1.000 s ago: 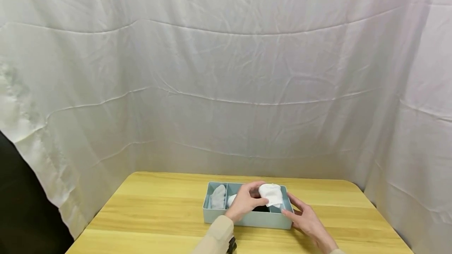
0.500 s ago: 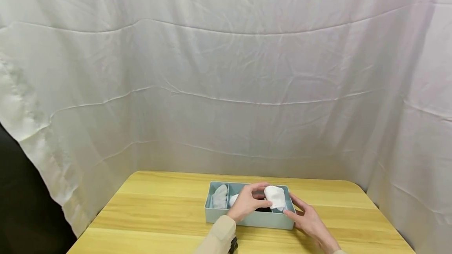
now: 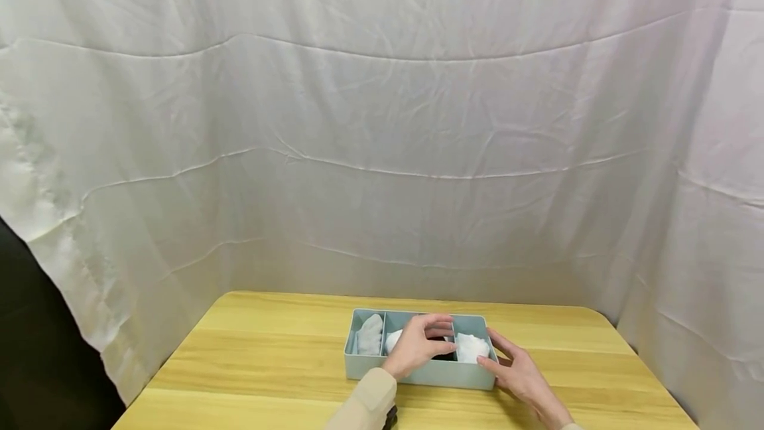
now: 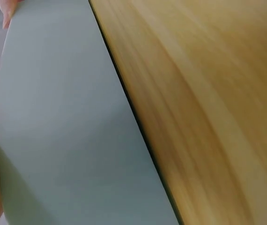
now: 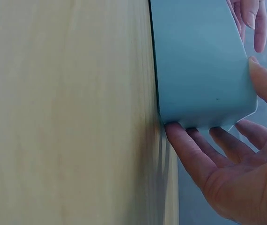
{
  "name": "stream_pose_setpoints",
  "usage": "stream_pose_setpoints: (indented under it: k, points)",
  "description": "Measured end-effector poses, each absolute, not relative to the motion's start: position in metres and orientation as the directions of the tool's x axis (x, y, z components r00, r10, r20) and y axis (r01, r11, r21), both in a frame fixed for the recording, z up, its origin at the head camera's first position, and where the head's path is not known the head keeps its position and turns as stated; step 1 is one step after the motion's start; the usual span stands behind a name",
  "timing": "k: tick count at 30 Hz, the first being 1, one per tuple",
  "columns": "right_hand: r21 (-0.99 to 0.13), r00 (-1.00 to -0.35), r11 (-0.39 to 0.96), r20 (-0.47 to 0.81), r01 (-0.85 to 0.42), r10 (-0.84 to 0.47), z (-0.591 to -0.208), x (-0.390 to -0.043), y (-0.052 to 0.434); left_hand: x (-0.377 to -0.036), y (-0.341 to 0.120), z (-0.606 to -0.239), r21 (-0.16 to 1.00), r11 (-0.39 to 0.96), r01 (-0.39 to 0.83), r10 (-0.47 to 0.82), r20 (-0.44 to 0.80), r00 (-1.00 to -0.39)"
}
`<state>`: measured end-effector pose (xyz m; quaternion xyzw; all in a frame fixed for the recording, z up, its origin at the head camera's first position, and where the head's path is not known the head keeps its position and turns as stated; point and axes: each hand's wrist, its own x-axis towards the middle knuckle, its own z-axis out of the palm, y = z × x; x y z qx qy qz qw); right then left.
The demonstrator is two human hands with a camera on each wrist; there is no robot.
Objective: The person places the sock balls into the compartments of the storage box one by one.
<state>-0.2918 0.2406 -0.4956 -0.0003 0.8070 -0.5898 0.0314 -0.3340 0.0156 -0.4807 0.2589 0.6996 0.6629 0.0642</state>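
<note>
Centrally, a pale blue-green divided organizer box [image 3: 418, 371] sat on a light wooden table [image 3: 268, 363], a little toward its near edge. Three compartments showed. The left one held a grey folded sock [image 3: 369, 335]. The middle one held a white rolled sock [image 3: 392, 339] at its left and something dark [image 3: 443, 354] toward its right, mostly hidden by the fingers. The right one held a white sock bundle [image 3: 472, 348], lying inside the compartment and touching neither hand as far as the head view showed.

Surface: yellow wood grain running side to side, rounded far corners. Room: creased white cloth [image 3: 382, 151] hung behind and along both sides of the table; a dark gap [image 3: 36, 350] lay at lower left.

Left hand [image 3: 418, 345], beige sleeve, reached over the near wall into the middle compartment, fingers loosely bent above the dark item; whether it touched or pinched anything could not be told. Left wrist view showed only the box's outer wall [image 4: 68, 131] and table [image 4: 208, 103].

Right hand [image 3: 518, 371] lay spread on the table against the box's right near corner. Right wrist view showed its straight fingers [image 5: 189, 154] touching the corner's lower edge [image 5: 203, 117], thumb against the wall, holding nothing.
</note>
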Motion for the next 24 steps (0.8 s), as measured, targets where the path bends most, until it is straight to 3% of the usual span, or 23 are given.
stream_pose_setpoints:
  k: [8,15,20,24]
  points:
    - [-0.954,-0.998,0.296,-0.061,0.050,-0.026,-0.490,-0.288,0.241,-0.330,0.010,-0.477,0.913,0.117,0.391,0.307,0.341,-0.888]
    - [-0.916,-0.999,0.401,-0.021,0.006,-0.032,-0.485,-0.286,0.238,-0.324,-0.012,-0.471,0.842,0.241,0.483,0.233,0.433,-0.871]
    - [-0.788,-0.996,0.609,0.083,-0.088,-0.037,-0.478,-0.282,0.227,-0.324,-0.033,-0.467,0.653,0.473,0.592,0.277,0.528,-0.803]
    - [-0.627,-0.974,0.756,0.221,-0.188,-0.059,-0.473,-0.281,0.215,-0.320,-0.047,-0.465,0.499,0.635,0.591,0.325,0.522,-0.789]
